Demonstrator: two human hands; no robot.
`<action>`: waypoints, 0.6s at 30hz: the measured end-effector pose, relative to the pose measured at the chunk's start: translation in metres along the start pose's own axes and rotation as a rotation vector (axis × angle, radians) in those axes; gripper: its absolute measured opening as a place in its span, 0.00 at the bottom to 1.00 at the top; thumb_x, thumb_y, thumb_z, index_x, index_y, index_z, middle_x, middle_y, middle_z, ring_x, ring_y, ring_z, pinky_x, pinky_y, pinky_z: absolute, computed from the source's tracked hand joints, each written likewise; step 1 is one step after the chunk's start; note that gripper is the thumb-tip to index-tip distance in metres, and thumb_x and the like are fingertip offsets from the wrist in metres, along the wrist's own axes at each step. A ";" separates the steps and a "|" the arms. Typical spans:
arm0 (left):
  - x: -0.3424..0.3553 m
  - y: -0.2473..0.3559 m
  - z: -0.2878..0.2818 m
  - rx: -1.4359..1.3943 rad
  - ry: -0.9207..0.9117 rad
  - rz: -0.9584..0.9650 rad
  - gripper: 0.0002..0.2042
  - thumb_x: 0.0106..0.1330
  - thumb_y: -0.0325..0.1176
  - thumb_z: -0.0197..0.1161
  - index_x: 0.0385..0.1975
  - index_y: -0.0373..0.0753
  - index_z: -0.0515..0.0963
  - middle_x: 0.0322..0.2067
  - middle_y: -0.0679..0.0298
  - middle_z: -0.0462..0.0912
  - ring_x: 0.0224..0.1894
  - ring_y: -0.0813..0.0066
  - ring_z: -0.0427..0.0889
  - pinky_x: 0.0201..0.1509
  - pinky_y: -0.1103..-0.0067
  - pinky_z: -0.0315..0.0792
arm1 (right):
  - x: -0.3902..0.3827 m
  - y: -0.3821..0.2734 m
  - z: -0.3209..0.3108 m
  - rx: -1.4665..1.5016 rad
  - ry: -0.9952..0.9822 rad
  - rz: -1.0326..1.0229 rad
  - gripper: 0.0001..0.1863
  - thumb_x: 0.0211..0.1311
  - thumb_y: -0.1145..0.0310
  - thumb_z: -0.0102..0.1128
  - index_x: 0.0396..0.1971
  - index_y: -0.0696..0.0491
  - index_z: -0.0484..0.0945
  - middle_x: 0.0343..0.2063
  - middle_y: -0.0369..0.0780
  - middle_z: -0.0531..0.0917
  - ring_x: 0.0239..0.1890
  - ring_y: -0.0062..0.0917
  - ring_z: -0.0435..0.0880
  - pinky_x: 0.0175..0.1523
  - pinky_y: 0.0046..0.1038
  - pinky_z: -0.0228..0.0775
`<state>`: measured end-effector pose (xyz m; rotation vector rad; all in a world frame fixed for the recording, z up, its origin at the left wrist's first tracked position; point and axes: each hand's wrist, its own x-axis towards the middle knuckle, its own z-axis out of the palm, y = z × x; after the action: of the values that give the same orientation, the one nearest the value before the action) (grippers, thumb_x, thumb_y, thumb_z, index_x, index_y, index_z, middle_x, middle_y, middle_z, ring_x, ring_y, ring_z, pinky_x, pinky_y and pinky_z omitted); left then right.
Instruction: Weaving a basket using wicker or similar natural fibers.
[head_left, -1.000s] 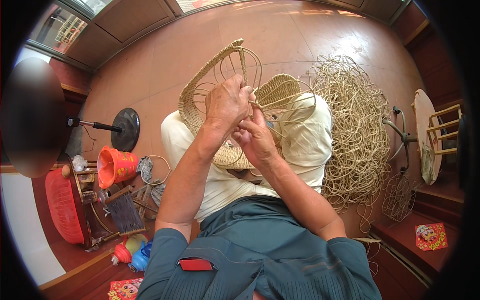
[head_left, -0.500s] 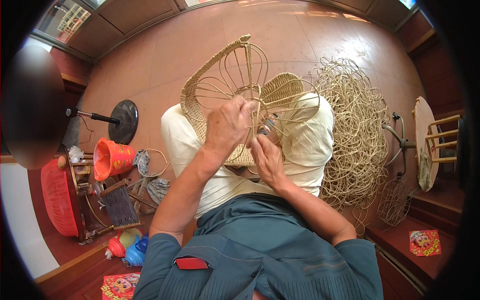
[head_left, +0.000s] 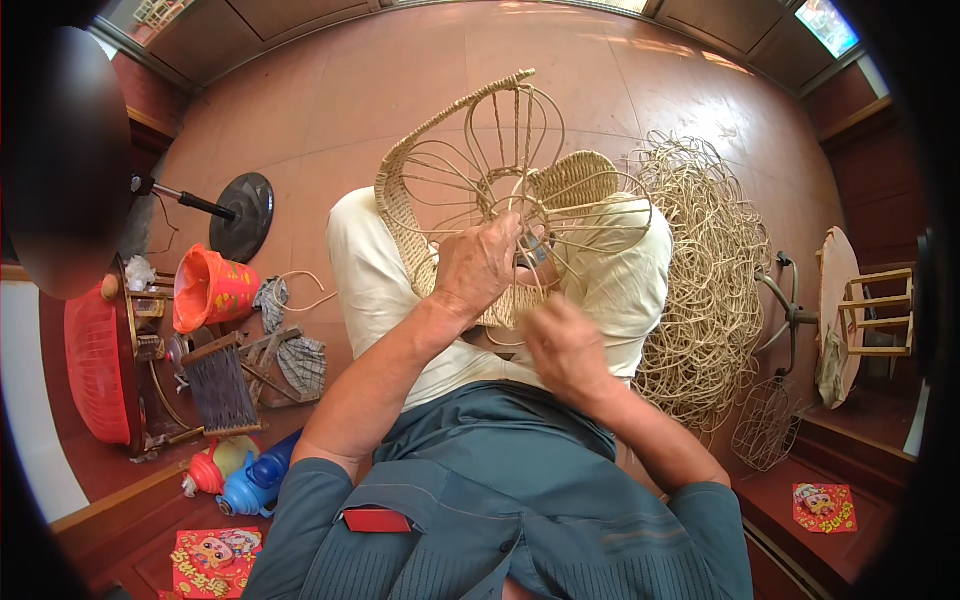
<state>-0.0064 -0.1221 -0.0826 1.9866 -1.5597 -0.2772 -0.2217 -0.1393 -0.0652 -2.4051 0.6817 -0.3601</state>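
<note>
A half-woven basket (head_left: 398, 180) rests between my knees, its tan cord wall curving up the left side and bare looped wires spreading from a central ring. My left hand (head_left: 478, 268) is closed on the wires beside that ring. A thin strand of cord runs down from the ring toward my right hand (head_left: 566, 348). Held lower and nearer my lap, the right hand is curled and blurred by motion, with its fingertips partly hidden. A second woven panel (head_left: 575, 180) stands beyond the ring, by my right knee.
A large tangled heap of tan cord (head_left: 700, 300) lies beside my right leg. Left of me are an orange bucket (head_left: 215, 290), a red basket (head_left: 97, 365), a blue flask (head_left: 250, 485) and a black round stand base (head_left: 245, 217). A stool (head_left: 840, 315) lies sideways at the right.
My right hand has pulled away from the ring, down and to the right. The left hand stays on the wires, and the basket has shifted slightly right in the picture.
</note>
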 end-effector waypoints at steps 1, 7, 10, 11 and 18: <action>-0.002 0.002 -0.004 0.002 0.006 -0.004 0.09 0.84 0.39 0.57 0.46 0.44 0.81 0.31 0.51 0.88 0.34 0.45 0.90 0.36 0.55 0.80 | 0.012 0.001 -0.011 -0.031 0.123 -0.035 0.07 0.73 0.71 0.64 0.47 0.51 0.84 0.46 0.45 0.85 0.48 0.43 0.87 0.46 0.43 0.78; -0.005 0.007 -0.016 0.059 -0.001 0.065 0.08 0.82 0.38 0.59 0.46 0.42 0.82 0.32 0.51 0.89 0.34 0.45 0.90 0.36 0.55 0.80 | 0.102 0.033 -0.029 -0.258 0.495 -0.341 0.14 0.68 0.71 0.67 0.52 0.50 0.85 0.52 0.42 0.86 0.57 0.39 0.86 0.59 0.38 0.79; -0.005 0.017 -0.035 -0.062 -0.017 0.081 0.08 0.81 0.36 0.60 0.44 0.41 0.83 0.33 0.50 0.89 0.36 0.45 0.90 0.38 0.55 0.81 | 0.124 0.052 -0.028 -0.338 0.483 -0.426 0.14 0.67 0.68 0.70 0.52 0.49 0.84 0.53 0.39 0.87 0.57 0.35 0.87 0.60 0.37 0.79; -0.005 0.019 -0.040 -0.063 -0.077 0.063 0.08 0.81 0.35 0.60 0.44 0.40 0.85 0.34 0.49 0.90 0.38 0.45 0.90 0.40 0.56 0.81 | 0.129 0.057 -0.026 -0.320 0.492 -0.412 0.14 0.66 0.68 0.70 0.51 0.49 0.84 0.53 0.38 0.87 0.55 0.33 0.88 0.58 0.36 0.80; -0.025 0.033 -0.103 -0.519 -0.162 0.018 0.10 0.82 0.36 0.63 0.47 0.38 0.88 0.29 0.54 0.86 0.30 0.63 0.86 0.36 0.68 0.77 | 0.139 0.060 -0.027 -0.251 0.489 -0.456 0.12 0.67 0.66 0.73 0.47 0.47 0.83 0.45 0.34 0.89 0.43 0.29 0.90 0.46 0.32 0.83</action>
<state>0.0113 -0.0698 0.0140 1.5720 -1.4182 -0.7679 -0.1398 -0.2697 -0.0691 -2.7274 0.3813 -1.1377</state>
